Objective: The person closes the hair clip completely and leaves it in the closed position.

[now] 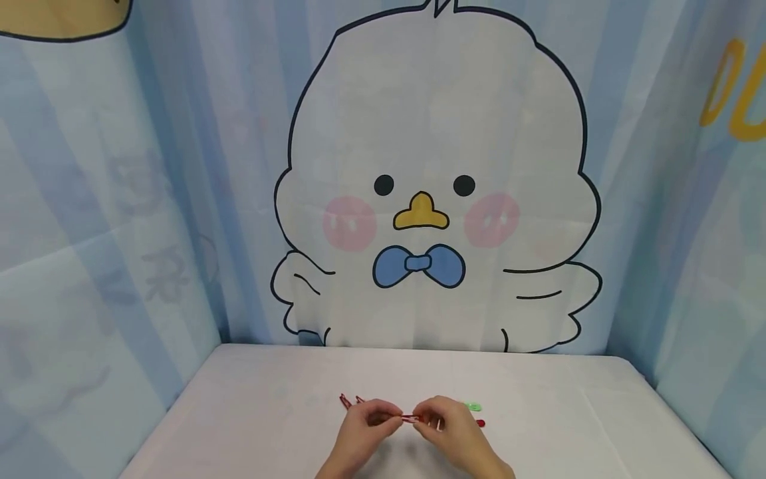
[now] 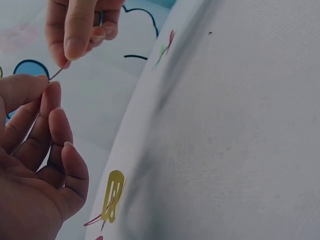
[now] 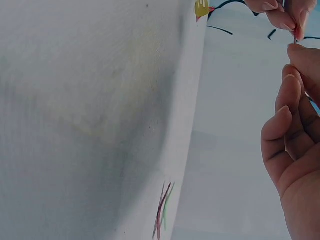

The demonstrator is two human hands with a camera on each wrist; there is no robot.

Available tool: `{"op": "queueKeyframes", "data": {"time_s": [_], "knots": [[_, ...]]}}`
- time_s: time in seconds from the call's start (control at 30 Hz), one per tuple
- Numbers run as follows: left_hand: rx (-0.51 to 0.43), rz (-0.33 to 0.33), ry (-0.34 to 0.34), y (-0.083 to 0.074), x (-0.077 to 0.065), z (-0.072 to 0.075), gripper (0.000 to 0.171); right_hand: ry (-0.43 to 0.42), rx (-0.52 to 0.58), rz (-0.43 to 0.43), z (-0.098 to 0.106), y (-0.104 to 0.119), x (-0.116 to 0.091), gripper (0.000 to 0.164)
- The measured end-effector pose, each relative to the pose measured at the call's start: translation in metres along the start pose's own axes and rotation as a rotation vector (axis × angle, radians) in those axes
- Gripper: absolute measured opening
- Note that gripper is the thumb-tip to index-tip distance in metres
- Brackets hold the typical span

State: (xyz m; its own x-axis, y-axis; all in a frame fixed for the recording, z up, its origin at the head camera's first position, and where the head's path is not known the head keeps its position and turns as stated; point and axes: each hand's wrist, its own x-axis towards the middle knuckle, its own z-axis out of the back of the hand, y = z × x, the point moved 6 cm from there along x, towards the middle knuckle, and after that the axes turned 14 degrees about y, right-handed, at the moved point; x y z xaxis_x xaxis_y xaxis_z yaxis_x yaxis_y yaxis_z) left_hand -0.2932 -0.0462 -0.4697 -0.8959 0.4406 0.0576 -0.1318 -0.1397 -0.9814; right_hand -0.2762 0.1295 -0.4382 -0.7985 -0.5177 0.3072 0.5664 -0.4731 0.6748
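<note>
A slim red snap hair clip (image 1: 409, 418) is stretched level between my two hands over the table. My left hand (image 1: 366, 429) pinches one end of it between thumb and forefinger. At the other end my right hand (image 1: 450, 429) pinches it the same way. In the left wrist view the hair clip (image 2: 59, 73) shows edge-on as a thin line, and most of it is hidden by fingertips. The left hand's other fingers (image 2: 75, 162) are loosely bent.
Red hair clips (image 1: 345, 401) lie just beyond my left hand, with a yellow clip (image 2: 114, 192) among them. Past my right hand lie a green clip (image 1: 473, 406) and a red clip (image 1: 481, 423). A curtain with a cartoon chick (image 1: 431, 120) hangs behind the white table (image 1: 269, 399).
</note>
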Motion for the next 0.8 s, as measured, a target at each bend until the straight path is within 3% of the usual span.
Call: {"op": "queueKeyframes", "data": {"time_s": [0.13,0.4,0.63,0.8], "knots": [[0.023,0.011,0.016,0.0,-0.002,0.007,0.014,-0.014,0.003,-0.009,0.004,-0.005,-0.006,0.014],[0.038,0.023,-0.052,-0.004,-0.004,0.042,0.02,-0.038,-0.016,0.014,0.019,-0.011,-0.011,0.016],[0.053,0.038,-0.096,0.002,-0.01,0.061,0.026,0.023,0.027,-0.089,0.02,-0.023,-0.013,0.013],[0.083,0.057,-0.135,0.011,-0.008,0.075,0.023,0.024,-0.005,-0.139,0.027,-0.027,-0.016,0.014]]}}
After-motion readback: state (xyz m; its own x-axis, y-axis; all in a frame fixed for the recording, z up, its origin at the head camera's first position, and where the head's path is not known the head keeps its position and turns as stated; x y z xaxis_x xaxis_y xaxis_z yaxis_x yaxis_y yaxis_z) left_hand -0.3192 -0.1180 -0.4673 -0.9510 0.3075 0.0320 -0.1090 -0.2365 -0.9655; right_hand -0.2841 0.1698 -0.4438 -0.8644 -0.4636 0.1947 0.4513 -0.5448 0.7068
